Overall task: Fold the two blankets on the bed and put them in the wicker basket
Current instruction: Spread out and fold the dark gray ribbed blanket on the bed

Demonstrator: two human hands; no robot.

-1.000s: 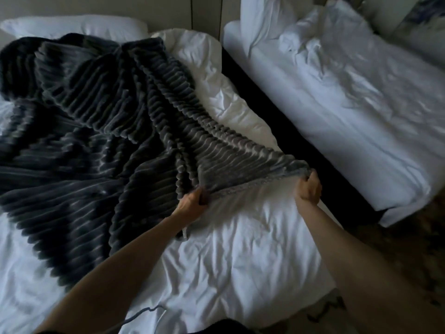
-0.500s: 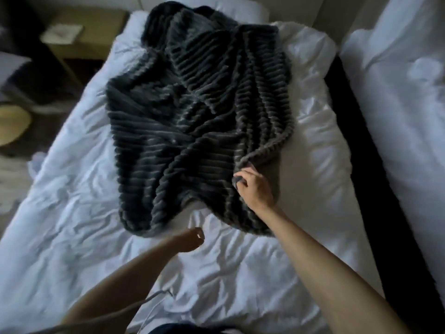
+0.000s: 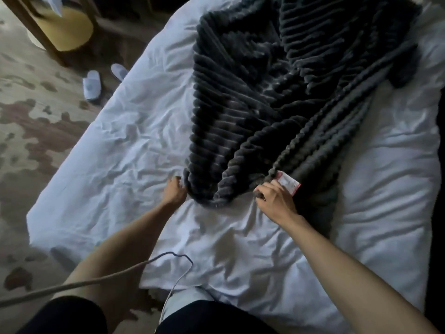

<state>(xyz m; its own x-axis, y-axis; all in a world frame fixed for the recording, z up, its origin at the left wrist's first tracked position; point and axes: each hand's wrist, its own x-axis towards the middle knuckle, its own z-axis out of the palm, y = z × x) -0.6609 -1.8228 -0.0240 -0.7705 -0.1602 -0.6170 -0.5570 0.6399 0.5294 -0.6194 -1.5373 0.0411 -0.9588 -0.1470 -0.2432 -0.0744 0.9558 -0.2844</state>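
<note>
Left hand and right hand pinch the grey blanket on the white bed beside patterned carpet.

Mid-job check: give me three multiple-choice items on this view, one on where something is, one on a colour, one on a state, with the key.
1. Where are the slippers?
A. on the floor left of the bed
B. on the bed
C. in a basket

2. What colour is the blanket?
A. white
B. dark grey
C. red

3. What is the right hand doing?
A. lying flat and open
B. hanging clear of the bed
C. gripping the blanket's near edge beside the tag

Key:
1 A, both slippers lie on the patterned floor.
2 B, its ribbed pile is dark grey against the white bed.
3 C, its fingers curl round the edge.
</note>
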